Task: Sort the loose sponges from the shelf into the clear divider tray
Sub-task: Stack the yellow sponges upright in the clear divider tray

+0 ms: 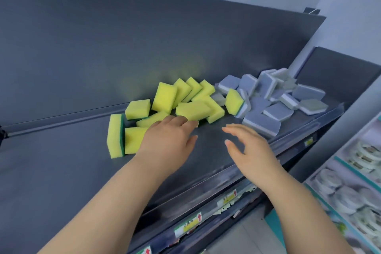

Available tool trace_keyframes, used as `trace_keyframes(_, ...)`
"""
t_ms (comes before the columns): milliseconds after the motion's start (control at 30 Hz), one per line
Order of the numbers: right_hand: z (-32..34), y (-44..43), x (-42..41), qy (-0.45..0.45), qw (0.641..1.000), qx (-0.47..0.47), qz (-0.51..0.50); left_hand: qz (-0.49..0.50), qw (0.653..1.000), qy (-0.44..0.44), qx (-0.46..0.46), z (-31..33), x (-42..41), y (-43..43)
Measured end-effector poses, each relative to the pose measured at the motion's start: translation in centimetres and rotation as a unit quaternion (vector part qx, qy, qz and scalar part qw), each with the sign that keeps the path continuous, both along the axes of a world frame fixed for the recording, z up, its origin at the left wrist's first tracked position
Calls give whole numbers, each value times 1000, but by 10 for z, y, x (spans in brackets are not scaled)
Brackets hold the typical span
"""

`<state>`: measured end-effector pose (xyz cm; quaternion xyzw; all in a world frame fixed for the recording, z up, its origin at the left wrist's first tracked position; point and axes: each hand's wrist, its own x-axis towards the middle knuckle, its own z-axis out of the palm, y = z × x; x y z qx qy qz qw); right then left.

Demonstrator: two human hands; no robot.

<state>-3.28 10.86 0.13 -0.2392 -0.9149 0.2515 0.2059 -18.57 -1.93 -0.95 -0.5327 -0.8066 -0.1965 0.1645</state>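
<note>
Several yellow sponges (165, 99) with green scouring backs lie loose on the dark grey shelf (61, 171), against its back panel. To their right sits a heap of several grey-blue sponges (268, 97) with white layers; one yellow sponge (234, 101) leans among them. My left hand (169, 140) reaches flat over the shelf, fingertips touching the front edge of the yellow group, holding nothing. Beside it, my right hand (247, 150) hovers with fingers spread just in front of the grey-blue heap, empty. No clear divider tray is in view.
A clear plastic lip (226, 175) with price labels (187, 226) runs along the shelf's front edge. A neighbouring rack (354, 181) at the right holds packaged white goods. Bare shelf surface stretches to the left of the sponges.
</note>
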Motion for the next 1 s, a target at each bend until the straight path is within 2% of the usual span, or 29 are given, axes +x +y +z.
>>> trace_keyframes(167, -1, 65, -45, -41, 997, 18, 68, 80, 996, 11, -33, -13, -19, 25)
trace_keyframes(333, 5, 129, -90, -148, 985, 23, 88, 161, 987, 4, -23, -12, -16, 67)
trace_keyframes(500, -9, 156, -119, -239, 961, 28, 134, 237, 963, -54, -113, -10, -22, 125)
trace_keyframes(700, -23, 169, -136, -230, 964, -29, 132, 315, 934, -84, -145, -12, -21, 150)
trace_keyframes(900, -29, 178, -143, -207, 964, -100, 131, 356, 919, -50, -161, -10, -6, 157)
trace_keyframes(1000, -32, 178, -147, -192, 957, -186, 117, 353, 922, -59, -147, -12, 1, 153)
